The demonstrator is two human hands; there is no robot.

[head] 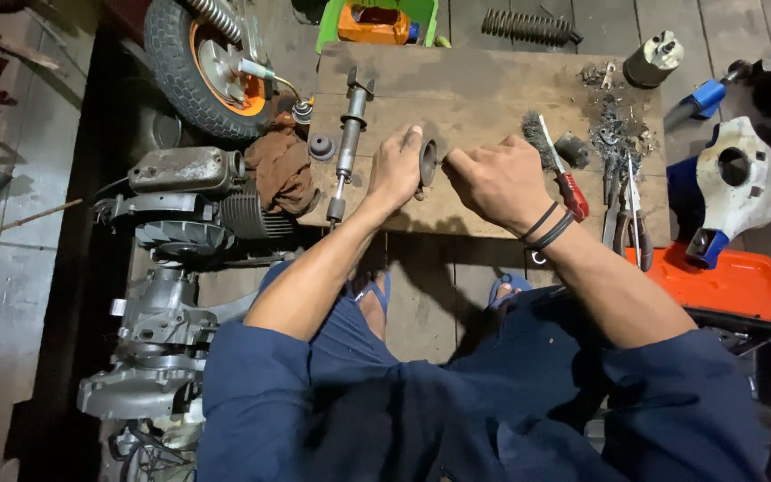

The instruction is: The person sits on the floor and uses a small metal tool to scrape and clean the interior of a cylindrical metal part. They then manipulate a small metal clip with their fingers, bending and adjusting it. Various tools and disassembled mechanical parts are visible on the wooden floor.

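My left hand [394,168] holds a small dark round metal part [427,162] on edge above a worn wooden board [475,98]. My right hand [495,178] is closed right beside that part, its fingertips touching the part's right side; what it pinches is hidden. Both hands hover over the board's near edge. A long metal shaft with a forked top [348,134] lies on the board just left of my left hand. A wire brush with a red handle [557,165] lies to the right of my right hand.
An engine block [185,210] and a wheel with an orange hub [207,62] sit at left. Pliers [628,210] and metal scraps [617,125] lie on the board's right. A coil spring [526,25], a green tray [377,22] and an orange lid [733,281] surround it.
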